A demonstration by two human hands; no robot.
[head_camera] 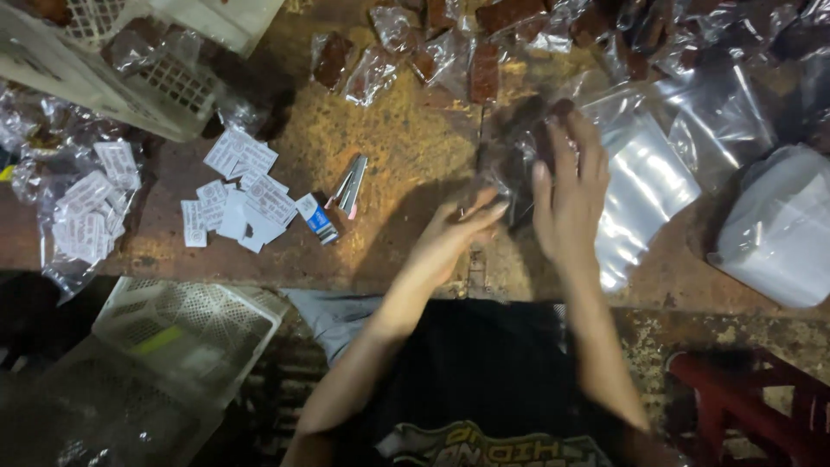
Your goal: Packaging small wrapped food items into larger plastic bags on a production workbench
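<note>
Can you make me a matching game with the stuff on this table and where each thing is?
Things:
1. white paper labels
2. wrapped brown blocks
3. stack of clear bags
4. white plastic basket

Places:
A. below the table edge, at left
B. along the far side of the table
C. left of the left hand
D. just right of the right hand

Pairs: 1-C, 2-B, 3-D, 4-A

Reddish-brown blocks [484,71] in clear wrappers along the tabletop's [406,156] far edge — the wood a mottled, worn yellow-brown. White paper labels [246,203] with dark print near the left edge — pale latticed baskets [186,333] below.
</note>
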